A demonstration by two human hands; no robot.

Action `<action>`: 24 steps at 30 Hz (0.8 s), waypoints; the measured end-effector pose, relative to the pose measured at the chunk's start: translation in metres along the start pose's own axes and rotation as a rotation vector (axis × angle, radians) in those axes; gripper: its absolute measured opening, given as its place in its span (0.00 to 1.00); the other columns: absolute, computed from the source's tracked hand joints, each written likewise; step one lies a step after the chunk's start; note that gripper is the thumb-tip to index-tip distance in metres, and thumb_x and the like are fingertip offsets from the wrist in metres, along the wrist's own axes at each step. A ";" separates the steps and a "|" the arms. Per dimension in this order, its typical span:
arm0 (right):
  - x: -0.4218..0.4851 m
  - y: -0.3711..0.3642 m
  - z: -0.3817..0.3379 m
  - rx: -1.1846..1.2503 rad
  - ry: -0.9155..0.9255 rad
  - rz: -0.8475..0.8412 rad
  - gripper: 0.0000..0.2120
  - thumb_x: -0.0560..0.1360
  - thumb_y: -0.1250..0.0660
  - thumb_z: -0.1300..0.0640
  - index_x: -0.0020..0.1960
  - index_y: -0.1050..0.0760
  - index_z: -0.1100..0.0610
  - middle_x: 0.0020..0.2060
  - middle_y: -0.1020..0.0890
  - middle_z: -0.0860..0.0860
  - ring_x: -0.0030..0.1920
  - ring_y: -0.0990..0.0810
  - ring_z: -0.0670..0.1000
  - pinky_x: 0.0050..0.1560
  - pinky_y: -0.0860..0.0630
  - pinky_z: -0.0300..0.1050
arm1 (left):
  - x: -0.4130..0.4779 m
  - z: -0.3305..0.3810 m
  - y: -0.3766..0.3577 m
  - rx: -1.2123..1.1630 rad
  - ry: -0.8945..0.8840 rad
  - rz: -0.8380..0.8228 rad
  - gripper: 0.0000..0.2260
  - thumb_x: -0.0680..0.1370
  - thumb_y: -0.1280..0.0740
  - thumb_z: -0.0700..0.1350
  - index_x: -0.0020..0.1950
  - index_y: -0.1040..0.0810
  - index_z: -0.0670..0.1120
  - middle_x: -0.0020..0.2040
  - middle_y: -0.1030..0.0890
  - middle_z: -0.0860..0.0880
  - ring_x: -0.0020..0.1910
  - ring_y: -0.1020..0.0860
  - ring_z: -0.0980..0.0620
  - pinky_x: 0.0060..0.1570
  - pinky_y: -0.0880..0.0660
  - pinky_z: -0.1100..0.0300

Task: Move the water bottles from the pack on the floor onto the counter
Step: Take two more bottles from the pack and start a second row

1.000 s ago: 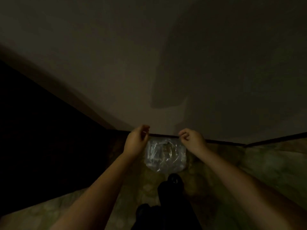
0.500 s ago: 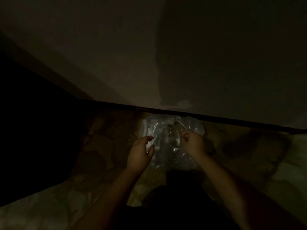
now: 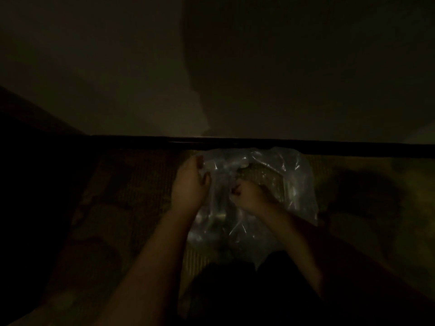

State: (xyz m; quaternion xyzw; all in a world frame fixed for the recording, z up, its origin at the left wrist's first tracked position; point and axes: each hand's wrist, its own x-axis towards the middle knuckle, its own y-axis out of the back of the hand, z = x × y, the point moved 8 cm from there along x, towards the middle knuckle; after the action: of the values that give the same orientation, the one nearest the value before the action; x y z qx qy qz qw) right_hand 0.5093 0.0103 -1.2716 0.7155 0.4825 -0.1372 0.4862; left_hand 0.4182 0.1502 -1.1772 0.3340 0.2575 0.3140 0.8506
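Note:
A pack of water bottles [image 3: 277, 184], wrapped in clear crinkled plastic, lies on the floor against the dark baseboard. The light is very dim and single bottles are hard to make out. My left hand [image 3: 189, 184] sits at the pack's left side with fingers curled against the plastic wrap. My right hand [image 3: 248, 192] is over the middle of the pack, its fingers closed in a fist around the plastic or something under it. The counter is out of view.
A plain wall [image 3: 259, 78] rises behind a dark baseboard [image 3: 235, 143]. A dark surface [image 3: 35, 208] fills the left side. The patterned floor [image 3: 376, 208] stretches right of the pack. My dark-clad legs [image 3: 247, 290] are just below the pack.
The view has dropped closer to the floor. Both hands have come down from above the pack onto its plastic wrap, and the right hand has closed.

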 end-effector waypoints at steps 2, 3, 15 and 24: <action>0.008 -0.008 0.002 0.030 0.005 -0.005 0.05 0.75 0.33 0.49 0.48 0.25 0.49 0.40 0.21 0.45 0.39 0.24 0.44 0.35 0.32 0.39 | 0.003 -0.006 0.008 0.021 -0.033 -0.016 0.18 0.76 0.33 0.41 0.65 0.28 0.44 0.59 0.23 0.46 0.57 0.24 0.49 0.55 0.29 0.59; 0.011 -0.011 0.003 0.025 -0.002 -0.007 0.07 0.74 0.32 0.47 0.48 0.25 0.49 0.40 0.21 0.45 0.40 0.23 0.45 0.37 0.29 0.41 | 0.003 -0.009 0.012 0.027 -0.041 -0.022 0.19 0.76 0.33 0.41 0.66 0.28 0.44 0.58 0.23 0.46 0.56 0.24 0.49 0.54 0.29 0.60; 0.033 -0.045 0.001 0.068 -0.101 -0.158 0.16 0.72 0.30 0.51 0.59 0.23 0.52 0.53 0.19 0.52 0.53 0.21 0.55 0.57 0.24 0.53 | 0.009 -0.027 0.041 0.053 -0.016 0.004 0.16 0.76 0.33 0.41 0.64 0.27 0.44 0.58 0.22 0.45 0.57 0.23 0.47 0.54 0.28 0.57; 0.021 -0.015 0.033 0.281 -0.149 -0.019 0.12 0.67 0.26 0.51 0.50 0.21 0.48 0.41 0.17 0.48 0.41 0.17 0.48 0.43 0.19 0.48 | 0.017 -0.013 0.022 0.016 -0.074 -0.023 0.15 0.76 0.34 0.41 0.63 0.25 0.44 0.56 0.21 0.46 0.53 0.23 0.51 0.49 0.33 0.64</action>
State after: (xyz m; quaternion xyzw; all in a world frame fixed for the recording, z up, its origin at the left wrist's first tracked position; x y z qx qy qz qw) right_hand 0.5165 -0.0046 -1.3108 0.7597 0.4279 -0.2609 0.4144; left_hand 0.4133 0.1807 -1.1738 0.3493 0.2320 0.2897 0.8603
